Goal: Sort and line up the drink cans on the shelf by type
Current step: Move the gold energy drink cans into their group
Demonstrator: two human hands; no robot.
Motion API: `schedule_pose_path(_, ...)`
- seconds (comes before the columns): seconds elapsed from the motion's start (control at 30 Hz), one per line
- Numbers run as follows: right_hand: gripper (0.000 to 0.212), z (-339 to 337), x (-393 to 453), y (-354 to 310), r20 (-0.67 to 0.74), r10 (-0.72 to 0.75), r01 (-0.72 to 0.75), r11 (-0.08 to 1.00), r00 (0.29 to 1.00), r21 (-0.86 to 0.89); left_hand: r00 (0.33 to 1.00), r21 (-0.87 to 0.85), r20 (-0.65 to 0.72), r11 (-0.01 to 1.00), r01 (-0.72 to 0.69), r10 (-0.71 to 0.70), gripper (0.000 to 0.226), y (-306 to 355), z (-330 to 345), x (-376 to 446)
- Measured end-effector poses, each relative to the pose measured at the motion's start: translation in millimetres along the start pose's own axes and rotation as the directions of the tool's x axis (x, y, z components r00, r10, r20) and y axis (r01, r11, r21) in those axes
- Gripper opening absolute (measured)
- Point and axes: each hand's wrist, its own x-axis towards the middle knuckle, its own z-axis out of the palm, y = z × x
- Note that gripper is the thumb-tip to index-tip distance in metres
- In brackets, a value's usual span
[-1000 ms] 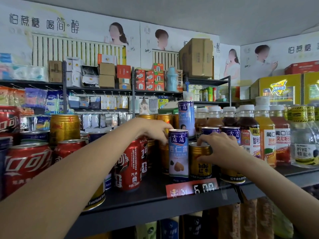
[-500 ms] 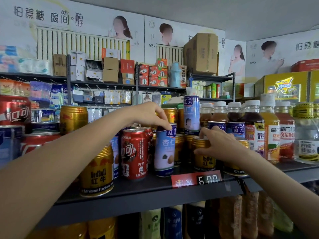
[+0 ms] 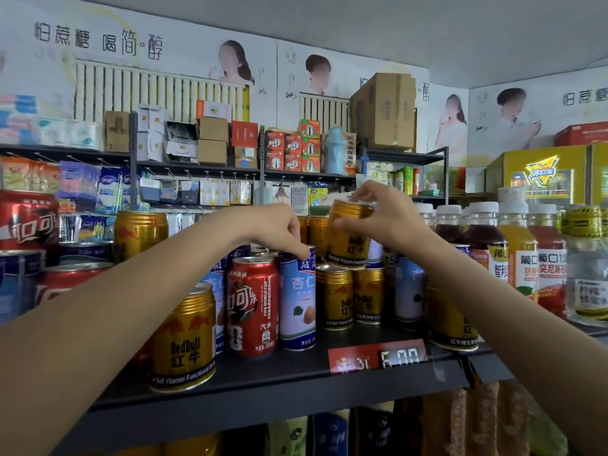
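Observation:
My right hand grips a gold Red Bull can by its top and holds it in the air above the other gold cans on the dark shelf. My left hand pinches the rim of a tall blue-and-white almond drink can that stands on the shelf. Beside it stands a red cola can. Another gold Red Bull can is at the shelf's front left.
Bottled juices and teas fill the shelf's right side. Red and blue cans are stacked at the left. A red price tag hangs on the shelf edge. A gold can stands under my right forearm. More shelves with boxes stand behind.
My right hand has lifted the gold Red Bull can off the shelf, up and slightly right. My left hand has stayed on the blue-and-white can's rim.

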Motion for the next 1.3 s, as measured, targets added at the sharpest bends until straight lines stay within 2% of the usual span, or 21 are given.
schedule_pose_path(0.17, 0.046, 39.6, 24.5, -3.1, 0.114, -0.047, 0.070, 0.977, 0.992, -0.200, 1.000, -0.006, -0.001, 1.000, -0.002, 0.002, 0.025, 1.4, -0.5, -0.9)
schedule_pose_path(0.33, 0.047, 37.0, 36.2, 1.8, 0.221, -0.092, 0.159, 0.939, 0.971, -0.305, 1.000, -0.026, -0.006, 1.000, -0.004, 0.004, 0.024, -1.6, -0.9, 1.8)
schedule_pose_path(0.57, 0.077, 24.7, 27.6, 12.2, 0.395, -0.106, 0.312, 0.806, 0.913, -0.504, 1.000, 0.004, 0.023, 1.000, -0.011, 0.010, 0.027, -2.7, -2.3, 4.9)
schedule_pose_path(0.67, 0.092, 28.7, 17.1, 16.8, 0.376, -0.126, 0.326, 0.779, 0.918, -0.536, 1.000, 0.028, 0.020, 0.999, -0.019, 0.018, 0.024, -1.9, -2.5, 4.9)
schedule_pose_path(0.93, 0.090, 40.1, 17.3, 10.5, 0.347, -0.095, 0.298, 0.744, 0.933, -0.598, 0.999, 0.064, 0.022, 0.998, -0.028, 0.027, 0.022, -0.7, -1.1, 4.5)
schedule_pose_path(1.07, 0.096, 29.7, 14.9, 14.8, 0.340, -0.118, 0.289, 0.809, 0.933, -0.512, 0.999, 0.143, 0.031, 0.989, -0.025, 0.020, 0.030, 3.6, -0.3, 2.6)
schedule_pose_path(1.13, 0.085, 11.6, 11.1, 19.9, 0.263, -0.119, 0.236, 0.848, 0.957, -0.474, 0.997, 0.179, -0.042, 0.983, -0.048, 0.057, 0.035, 9.0, 2.8, -0.5)
schedule_pose_path(1.2, 0.062, -13.4, 5.5, 29.3, 0.205, -0.087, 0.173, 0.876, 0.975, -0.451, 0.982, 0.186, -0.147, 0.978, -0.091, 0.119, 0.037, 16.2, 8.5, -3.7)
schedule_pose_path(1.3, 0.033, -47.8, -9.0, 48.5, 0.261, 0.011, 0.097, 0.912, 0.965, -0.398, 0.948, 0.196, -0.217, 0.962, -0.192, 0.233, 0.028, 31.0, 20.4, -2.7)
